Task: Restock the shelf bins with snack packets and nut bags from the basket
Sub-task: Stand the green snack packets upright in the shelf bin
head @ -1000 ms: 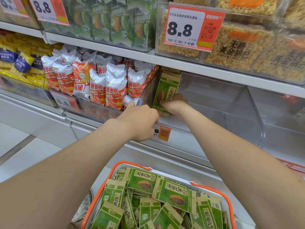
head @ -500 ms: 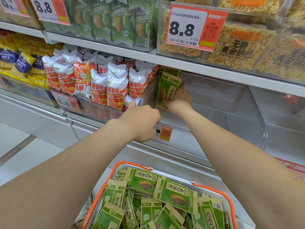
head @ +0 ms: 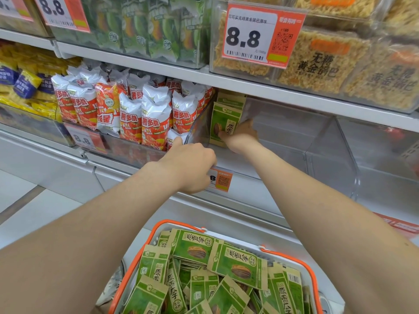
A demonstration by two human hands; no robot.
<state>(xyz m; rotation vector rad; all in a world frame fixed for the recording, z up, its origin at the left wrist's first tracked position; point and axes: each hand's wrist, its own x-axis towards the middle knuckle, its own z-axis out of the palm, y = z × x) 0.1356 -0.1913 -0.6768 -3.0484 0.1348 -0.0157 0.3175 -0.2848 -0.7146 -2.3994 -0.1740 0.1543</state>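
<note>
A clear shelf bin (head: 294, 141) holds a few green seed bags (head: 223, 121) standing upright against its left wall. My right hand (head: 240, 134) reaches into the bin and grips the front bag, thumb across its face. My left hand (head: 192, 164) curls over the front edge of the bin, partly covering an orange price tag (head: 223, 180). Below, a white basket with orange rim (head: 292, 259) is full of several more green seed bags (head: 238, 264).
Red-and-white snack packets (head: 136, 114) fill the bin to the left, yellow packets (head: 27, 87) farther left. The upper shelf carries green packets (head: 145, 26) and crispy rice packs (head: 328, 64) behind a price sign (head: 260, 35). Another clear bin (head: 385, 159) stands right.
My right hand has pushed the green bag deeper into the bin and stood it more upright against the left wall. My left hand stays on the bin's front edge.
</note>
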